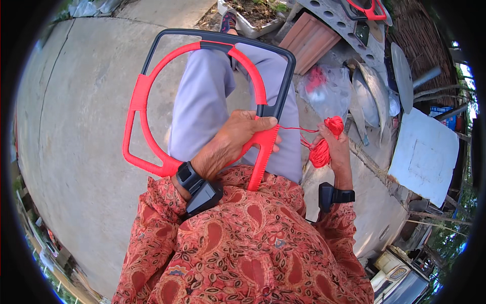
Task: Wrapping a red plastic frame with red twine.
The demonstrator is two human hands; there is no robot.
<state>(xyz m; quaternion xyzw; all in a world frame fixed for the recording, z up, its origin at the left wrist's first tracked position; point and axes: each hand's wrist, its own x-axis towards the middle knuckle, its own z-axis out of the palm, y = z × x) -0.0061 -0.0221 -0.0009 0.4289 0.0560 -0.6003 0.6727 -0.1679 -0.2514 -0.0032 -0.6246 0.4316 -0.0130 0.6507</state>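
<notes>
A black frame (152, 50) with a ring inside it rests across my lap, much of it wrapped in red cord (135, 96). My left hand (239, 133) is closed on the frame's right side, thumb on top where the red wrapping meets bare black. From there a thin red strand runs right to a bundle of red cord (320, 153). My right hand (335, 144) grips that bundle, with loops bulging above and below the fingers. The upper bar and the upper right side of the frame are still black. Part of the ring is hidden behind my left forearm.
A clear plastic bag (326, 93) with something red inside lies to the right. Beyond it stand reddish tiles (309, 43), a planter (253, 20) and another red-and-black frame (372, 10). A white board (425, 154) leans at the far right, above concrete floor (86, 101).
</notes>
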